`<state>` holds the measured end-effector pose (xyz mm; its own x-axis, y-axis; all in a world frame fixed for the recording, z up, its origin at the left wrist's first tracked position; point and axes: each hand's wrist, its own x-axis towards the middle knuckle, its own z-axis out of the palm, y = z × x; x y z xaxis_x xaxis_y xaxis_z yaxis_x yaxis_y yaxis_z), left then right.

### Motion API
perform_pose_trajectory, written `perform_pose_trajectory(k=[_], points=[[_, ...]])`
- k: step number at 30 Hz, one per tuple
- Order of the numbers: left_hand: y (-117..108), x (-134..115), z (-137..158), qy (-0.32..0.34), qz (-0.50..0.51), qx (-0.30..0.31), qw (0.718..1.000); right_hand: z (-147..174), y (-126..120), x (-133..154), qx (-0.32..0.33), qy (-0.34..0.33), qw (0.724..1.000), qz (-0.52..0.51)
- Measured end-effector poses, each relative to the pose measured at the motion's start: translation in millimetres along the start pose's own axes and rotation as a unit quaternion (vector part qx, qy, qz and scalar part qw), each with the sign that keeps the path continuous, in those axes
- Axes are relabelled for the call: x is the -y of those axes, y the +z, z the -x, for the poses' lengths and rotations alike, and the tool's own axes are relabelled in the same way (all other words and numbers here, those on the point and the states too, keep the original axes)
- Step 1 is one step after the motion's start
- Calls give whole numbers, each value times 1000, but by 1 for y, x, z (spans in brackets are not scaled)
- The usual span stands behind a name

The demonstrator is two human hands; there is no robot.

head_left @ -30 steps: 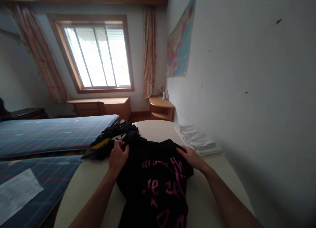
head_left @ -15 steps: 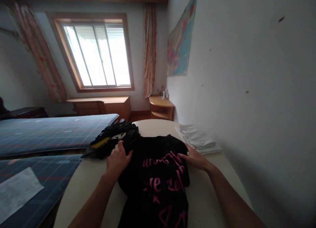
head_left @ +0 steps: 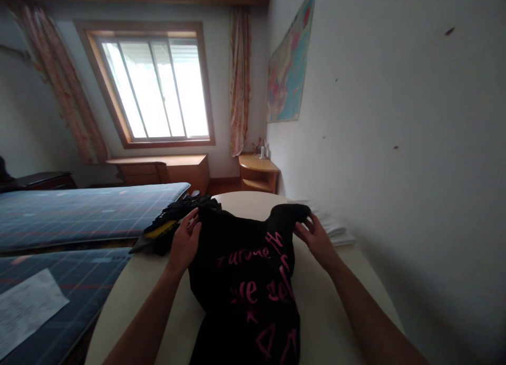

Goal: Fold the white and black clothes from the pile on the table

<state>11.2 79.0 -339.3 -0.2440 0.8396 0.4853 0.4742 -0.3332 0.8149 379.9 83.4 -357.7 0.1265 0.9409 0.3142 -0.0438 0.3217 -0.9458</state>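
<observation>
A black T-shirt (head_left: 245,280) with pink lettering lies lengthwise before me on a round cream table (head_left: 336,312), its top end raised at both sides. At its upper left corner my left hand (head_left: 185,243) is closed on the fabric, fingertips partly hidden by the cloth. My right hand (head_left: 316,241) pinches the upper right corner and lifts it over the table. Beside my left hand sits a heap of dark clothes (head_left: 162,233) with a yellow patch. Folded white cloth (head_left: 336,230) lies just behind my right hand, partly covered by it.
Two beds with blue plaid mattresses (head_left: 79,212) stand at the left, a sheet of paper (head_left: 31,307) on the nearer one. A white wall (head_left: 415,196) runs close along the right. Beyond the table are a wooden desk (head_left: 185,170) and a corner shelf (head_left: 259,167).
Both hands have raised the shirt's upper corners and spread them apart. My left hand shifted slightly left and up; the right moved up, lifting its corner partly over the white cloth.
</observation>
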Motion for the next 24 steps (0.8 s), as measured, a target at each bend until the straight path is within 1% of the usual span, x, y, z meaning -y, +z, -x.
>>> perform_pose_trajectory(k=[1,2,3,5,7,9,10,11,12,13,14,16,17,18,20,22,23,24], points=[[2,3,0,15,8,4,1000,-1,2,-2,13,-27,1000,-8],[4,6,2,27,-7,13,1000,-1,3,-6,33,-42,999,4],[7,9,5,40,-41,23,998,-1,3,-10,55,-46,997,38],[11,11,15,58,-156,43,985,1,0,-23,83,-54,983,152],[13,9,26,40,-286,60,956,3,-3,-35,92,-75,951,286],[12,5,33,-5,-387,87,918,5,-5,-44,91,-85,914,387],[11,4,34,-27,-416,103,903,5,-5,-46,91,-80,901,417],[10,3,34,-42,-425,118,897,6,-4,-47,92,-66,893,436],[9,2,32,-51,-415,129,899,7,-1,-46,94,-49,889,445],[7,3,29,-56,-389,133,910,7,1,-44,95,-33,891,443],[5,4,25,-58,-347,123,928,7,3,-41,93,-20,897,432],[0,8,14,-55,-249,66,965,7,7,-33,72,-11,918,390],[-3,11,8,-55,-209,27,976,6,7,-28,49,-18,930,363],[-7,13,2,-60,-180,-14,982,4,6,-23,15,-32,941,336],[-15,19,-7,-80,-155,-80,981,1,3,-13,-70,-61,956,279],[-19,24,-11,-108,-130,-117,979,-2,0,-6,-133,-98,958,234],[-18,25,-12,-117,-117,-128,978,-3,0,-5,-141,-117,958,222],[-17,24,-11,-118,-112,-133,978,-3,0,-5,-129,-134,958,218]])
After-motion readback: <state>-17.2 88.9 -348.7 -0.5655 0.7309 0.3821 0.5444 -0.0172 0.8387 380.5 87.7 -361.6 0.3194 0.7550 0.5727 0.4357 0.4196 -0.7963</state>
